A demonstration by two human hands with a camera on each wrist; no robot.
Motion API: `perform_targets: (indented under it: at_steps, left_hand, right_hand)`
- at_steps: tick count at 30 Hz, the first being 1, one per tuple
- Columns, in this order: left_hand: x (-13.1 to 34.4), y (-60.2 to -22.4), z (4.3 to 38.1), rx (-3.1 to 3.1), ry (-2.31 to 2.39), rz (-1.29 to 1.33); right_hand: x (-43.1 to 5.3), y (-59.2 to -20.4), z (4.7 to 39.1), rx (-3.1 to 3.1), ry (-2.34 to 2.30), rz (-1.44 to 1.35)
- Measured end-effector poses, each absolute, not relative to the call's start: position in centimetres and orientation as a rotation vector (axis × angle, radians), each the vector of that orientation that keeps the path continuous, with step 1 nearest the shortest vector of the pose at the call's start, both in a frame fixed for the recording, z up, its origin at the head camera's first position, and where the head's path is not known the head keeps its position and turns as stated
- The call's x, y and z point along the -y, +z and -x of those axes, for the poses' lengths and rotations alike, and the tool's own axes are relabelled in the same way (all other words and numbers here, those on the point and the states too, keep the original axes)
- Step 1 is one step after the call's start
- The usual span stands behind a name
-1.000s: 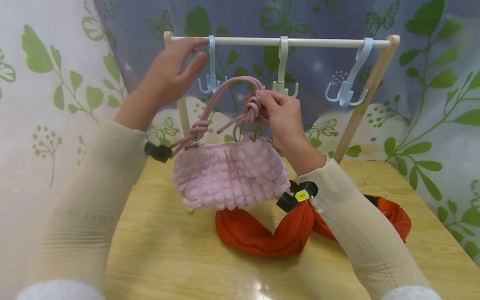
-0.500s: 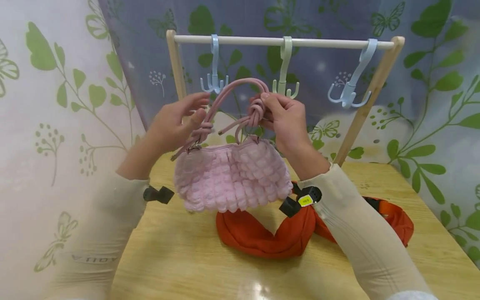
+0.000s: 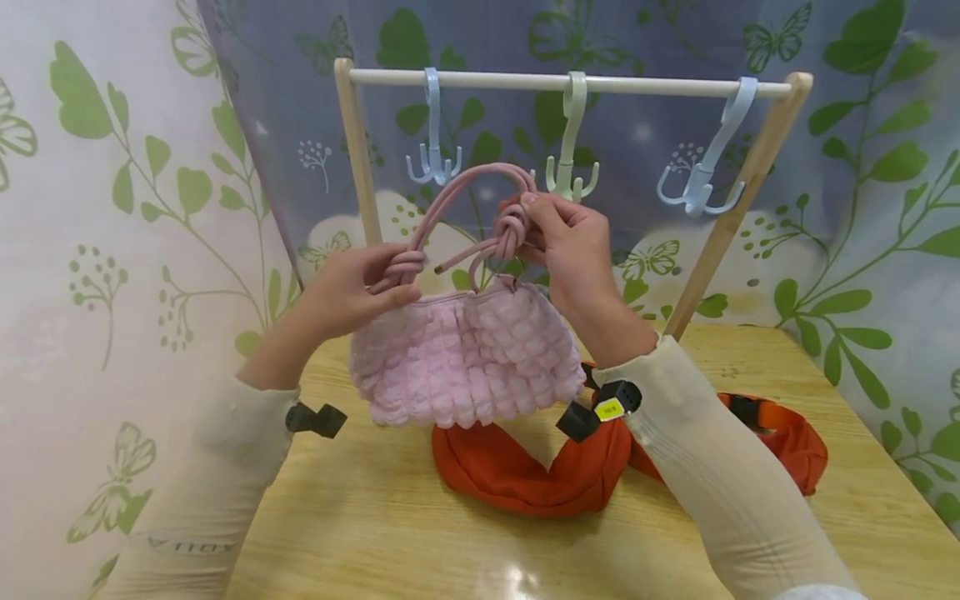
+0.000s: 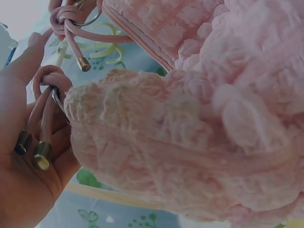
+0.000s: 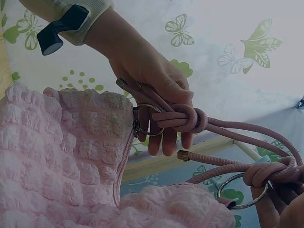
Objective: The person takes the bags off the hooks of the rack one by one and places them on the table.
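Observation:
A pink puffy handbag [image 3: 465, 358] with a knotted cord handle [image 3: 480, 171] hangs upright above the table. My right hand [image 3: 573, 250] pinches the handle at its right knot [image 3: 512, 231], thumb in front. At the left knot [image 3: 406, 265] is my left hand [image 3: 352, 287], its fingers behind the cord and its thumb stretched out in front. In the left wrist view, metal-tipped cord ends [image 4: 42, 154] lie across the left hand's fairly straight fingers [image 4: 59, 142]. Those fingers extend below the knot [image 5: 183, 118] in the right wrist view.
Behind the bag stands a wooden rack with a white bar [image 3: 502, 80]. From it hang a blue hook [image 3: 433, 158], a green hook [image 3: 573, 167] and another blue hook [image 3: 697, 187]. An orange waist bag [image 3: 532, 483] lies on the wooden table [image 3: 360, 517].
My left hand has come down from the rack's bar to the handbag's left knot. The right hand keeps its pinch on the handle, and the bag stays nearly in place.

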State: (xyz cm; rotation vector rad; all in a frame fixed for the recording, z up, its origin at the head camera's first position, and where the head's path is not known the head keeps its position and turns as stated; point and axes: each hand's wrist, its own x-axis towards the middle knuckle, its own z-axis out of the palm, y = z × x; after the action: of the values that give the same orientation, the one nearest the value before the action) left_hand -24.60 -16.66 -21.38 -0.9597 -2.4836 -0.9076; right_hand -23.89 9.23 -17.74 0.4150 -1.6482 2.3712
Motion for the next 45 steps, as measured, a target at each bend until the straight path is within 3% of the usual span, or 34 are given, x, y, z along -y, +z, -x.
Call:
perform_targets:
  at_steps: [10,45]
  left_hand:
    - [16.9,-21.8,24.7,2.437,-1.132,0.904]
    - [23.2,-20.9,22.1,2.33,-0.863,0.797]
  right_hand:
    - [-9.3,-18.2,23.9,1.698,2.364,-0.423]
    - [-8.1,-19.9,22.4,2.054,1.804,-0.767]
